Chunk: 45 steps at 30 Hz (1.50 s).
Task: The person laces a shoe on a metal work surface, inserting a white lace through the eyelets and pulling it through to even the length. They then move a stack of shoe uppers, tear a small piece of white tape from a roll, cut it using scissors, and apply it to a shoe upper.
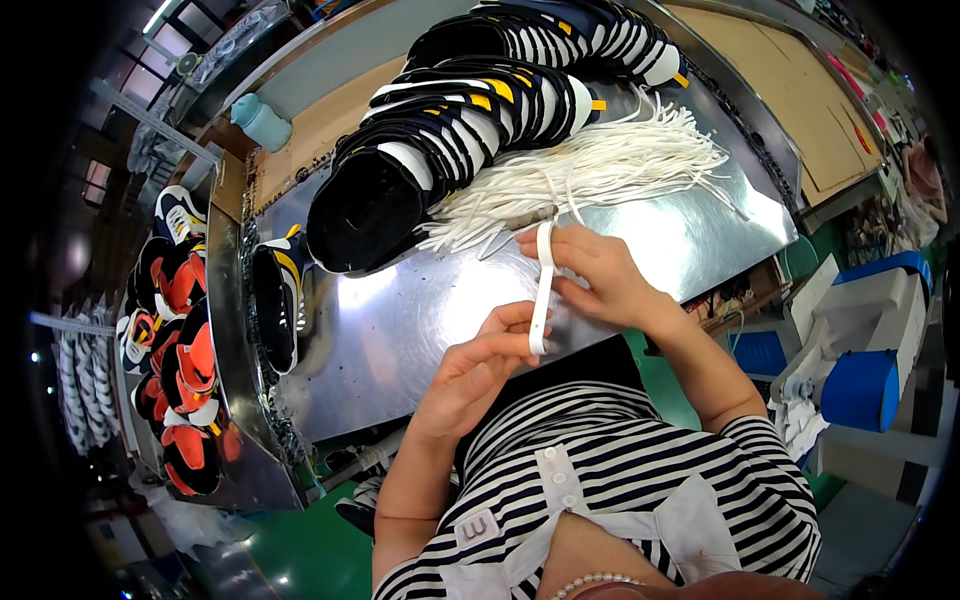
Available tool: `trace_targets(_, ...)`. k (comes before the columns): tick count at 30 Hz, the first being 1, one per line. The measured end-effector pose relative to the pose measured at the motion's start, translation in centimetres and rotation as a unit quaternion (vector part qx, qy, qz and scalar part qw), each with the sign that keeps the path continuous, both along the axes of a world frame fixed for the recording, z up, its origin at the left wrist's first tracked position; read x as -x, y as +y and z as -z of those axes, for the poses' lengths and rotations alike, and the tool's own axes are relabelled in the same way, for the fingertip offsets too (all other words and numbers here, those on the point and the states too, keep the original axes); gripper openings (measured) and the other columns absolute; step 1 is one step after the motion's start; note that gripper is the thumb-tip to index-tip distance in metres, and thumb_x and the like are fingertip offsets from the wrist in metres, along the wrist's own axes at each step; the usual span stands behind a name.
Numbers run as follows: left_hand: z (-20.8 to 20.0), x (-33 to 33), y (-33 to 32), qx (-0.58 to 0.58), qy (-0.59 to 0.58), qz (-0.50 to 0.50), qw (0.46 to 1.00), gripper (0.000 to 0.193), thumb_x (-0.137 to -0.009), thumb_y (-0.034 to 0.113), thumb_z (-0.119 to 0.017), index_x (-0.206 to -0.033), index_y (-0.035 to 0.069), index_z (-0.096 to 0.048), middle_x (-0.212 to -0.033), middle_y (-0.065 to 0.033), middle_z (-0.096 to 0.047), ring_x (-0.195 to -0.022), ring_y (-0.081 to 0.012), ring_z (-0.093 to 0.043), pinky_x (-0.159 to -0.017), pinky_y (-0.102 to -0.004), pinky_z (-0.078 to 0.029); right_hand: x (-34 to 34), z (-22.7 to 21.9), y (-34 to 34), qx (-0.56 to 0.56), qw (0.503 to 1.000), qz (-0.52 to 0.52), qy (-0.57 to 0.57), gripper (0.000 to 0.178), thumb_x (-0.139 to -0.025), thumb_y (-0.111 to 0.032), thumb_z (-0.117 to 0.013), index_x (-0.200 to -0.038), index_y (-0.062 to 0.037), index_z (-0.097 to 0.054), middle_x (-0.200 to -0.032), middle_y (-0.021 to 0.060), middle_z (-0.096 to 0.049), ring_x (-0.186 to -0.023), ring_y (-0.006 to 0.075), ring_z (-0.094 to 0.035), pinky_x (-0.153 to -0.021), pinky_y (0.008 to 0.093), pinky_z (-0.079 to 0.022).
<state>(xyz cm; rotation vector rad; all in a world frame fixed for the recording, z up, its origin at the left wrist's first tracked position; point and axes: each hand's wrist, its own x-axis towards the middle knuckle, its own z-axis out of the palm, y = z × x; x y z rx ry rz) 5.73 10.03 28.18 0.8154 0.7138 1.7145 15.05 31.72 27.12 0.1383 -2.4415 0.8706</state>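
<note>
Above the near edge of the metal worktop, both hands are on a narrow white strip, which has a curved upper end and small dark spots lower down. My left hand pinches its lower end between thumb and fingers. The fingers of my right hand close around its upper part, and some fingertips are hidden behind it. Just beyond lies a bundle of white shoelaces. Farther left, a long row of nested black, white and yellow shoe uppers curves across the worktop.
One dark shoe stands at the worktop's left side. Beyond a metal partition sit several orange and black shoes. A light blue bottle is at the back left. To the right are cardboard and a blue and white box.
</note>
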Motion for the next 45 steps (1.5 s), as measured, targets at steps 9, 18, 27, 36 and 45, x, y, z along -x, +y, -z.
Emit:
trace_targets(9, 0.9, 2.4, 1.1, -0.012, 0.019, -0.078, 0.997, 0.059, -0.095, 0.046, -0.054, -0.134, 0.001, -0.053, -0.120, -0.0043, -0.052, -0.106, -0.0160, -0.044, -0.083, -0.0304, -0.036, -2.2, 1.5, -3.6, 0.222, 0.966, -0.067, -0.116, 0.031, -0.088, -0.016, -0.070, -0.117, -0.0067, -0.063, -0.088, 0.0081, -0.064, -0.063, 0.0155, -0.057, -0.059, 0.0284, -0.046)
trace_targets(18, 1.2, 3.2, 1.4, 0.027, 0.135, -0.174, 0.975, 0.055, -0.099, 0.041, -0.049, -0.128, -0.006, -0.057, -0.111, -0.0032, -0.045, -0.097, -0.0132, -0.040, -0.083, -0.0267, -0.033, -3.6, -0.3, -6.0, 0.411, 0.871, -0.159, -0.217, 0.029, -0.092, -0.009, -0.062, -0.120, 0.0005, -0.061, -0.098, 0.0057, -0.070, -0.068, 0.0067, -0.058, -0.062, 0.0222, -0.049)
trace_targets(27, 1.8, 3.4, 1.0, 0.052, 0.289, -0.219, 0.931, 0.047, -0.101, 0.040, -0.048, -0.121, 0.002, -0.066, -0.112, -0.0038, -0.045, -0.106, -0.0161, -0.042, -0.095, -0.0288, -0.033, -4.9, -2.3, -5.9, 0.514, 0.782, -0.218, -0.277, 0.038, -0.093, -0.006, -0.061, -0.129, 0.0012, -0.055, -0.118, 0.0094, -0.066, -0.072, 0.0059, -0.057, -0.066, 0.0201, -0.050)
trace_targets(36, 2.4, 3.0, 1.1, 0.078, 0.427, -0.224, 0.873, 0.030, -0.092, 0.020, -0.061, -0.116, 0.005, -0.070, -0.111, -0.0076, -0.046, -0.100, -0.0187, -0.048, -0.087, -0.0297, -0.041, -5.1, -4.0, -4.7, 0.573, 0.723, -0.289, -0.256, 0.058, -0.088, -0.002, -0.058, -0.143, 0.0014, -0.041, -0.133, 0.0140, -0.058, -0.074, 0.0115, -0.064, -0.064, 0.0193, -0.049)
trace_targets(45, 3.6, 1.4, 0.8, 0.090, 0.356, -0.170, 0.914, 0.024, -0.083, 0.007, -0.070, -0.106, 0.003, -0.071, -0.117, -0.0092, -0.050, -0.105, -0.0199, -0.050, -0.092, -0.0312, -0.042, -2.7, -3.3, -1.7, 0.499, 0.809, -0.241, -0.196, 0.057, -0.100, -0.037, -0.046, -0.141, 0.0026, -0.043, -0.106, 0.0109, -0.067, -0.065, 0.0107, -0.063, -0.056, 0.0209, -0.047)
